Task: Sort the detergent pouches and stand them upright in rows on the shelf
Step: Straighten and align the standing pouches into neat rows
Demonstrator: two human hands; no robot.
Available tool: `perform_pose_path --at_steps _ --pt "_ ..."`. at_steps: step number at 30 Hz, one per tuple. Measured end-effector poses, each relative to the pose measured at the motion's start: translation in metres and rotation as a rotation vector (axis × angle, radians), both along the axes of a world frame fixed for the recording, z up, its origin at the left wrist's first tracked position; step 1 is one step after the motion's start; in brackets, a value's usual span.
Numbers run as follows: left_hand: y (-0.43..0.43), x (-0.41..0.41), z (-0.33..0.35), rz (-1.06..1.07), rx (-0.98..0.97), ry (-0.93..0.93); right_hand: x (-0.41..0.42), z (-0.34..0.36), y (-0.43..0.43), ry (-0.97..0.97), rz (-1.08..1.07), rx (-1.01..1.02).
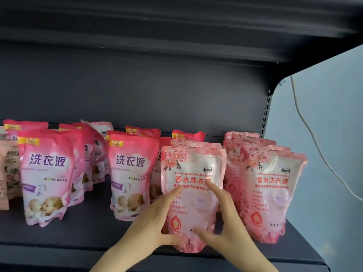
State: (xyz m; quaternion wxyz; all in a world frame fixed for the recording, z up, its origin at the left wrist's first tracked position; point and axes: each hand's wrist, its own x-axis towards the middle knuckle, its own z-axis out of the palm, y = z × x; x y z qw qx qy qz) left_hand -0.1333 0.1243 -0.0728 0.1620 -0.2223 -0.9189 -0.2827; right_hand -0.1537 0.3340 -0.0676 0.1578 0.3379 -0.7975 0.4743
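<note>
1. Head view: the rose pouch (193,193) is upright at the front of the dark shelf (78,238), right of centre. Its base is level with the front lip. Can't tell if it's seated.
2. Its look: pale pink film with a rose print along the top and sides, a whitish panel, red Chinese lettering, "Perfumed laundry detergent" in small red type and a red swirl logo low on the left. The top edge is sealed flat.
3. The left hand (155,218) holds its lower left edge, index finger laid up the front and thumb curled at the bottom corner.
4. The right hand (229,222) holds the right edge, index finger stretched across the front text and thumb on the lower front. Its other fingers are hidden at the edge.
5. More rose pouches (273,193) stand in a row just to the right, and another is right behind the held one.
6. Pink pouches (46,177) with yellow "NEW" tags stand in rows to the left.
7. Beige packs (7,173) sit at the far left, cut off by the frame.
8. A white cable (314,144) hangs on the blue wall (334,95) to the right.
</note>
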Motion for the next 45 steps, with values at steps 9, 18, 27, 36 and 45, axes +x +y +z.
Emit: perform_pose_path --at_steps 9,18,27,36,45 --pt "0.003 -0.023 -0.009 0.21 -0.179 0.234 -0.025 -0.003 0.008 0.045 -0.128 0.268" --pt "0.009 -0.049 -0.001 0.315 -0.294 0.275 -0.042 -0.004 0.012 0.01 -0.194 0.249" --pt "0.018 -0.052 -0.004 0.362 -0.363 0.295 -0.047 -0.006 0.01 -0.003 -0.274 0.286" --pt "-0.007 0.001 0.059 0.325 -0.526 0.333 -0.003 0.07 0.016 0.227 -0.38 0.648" --pt "-0.064 -0.048 0.232 0.157 -0.896 0.384 -0.042 0.233 -0.019 0.598 -0.336 1.172"
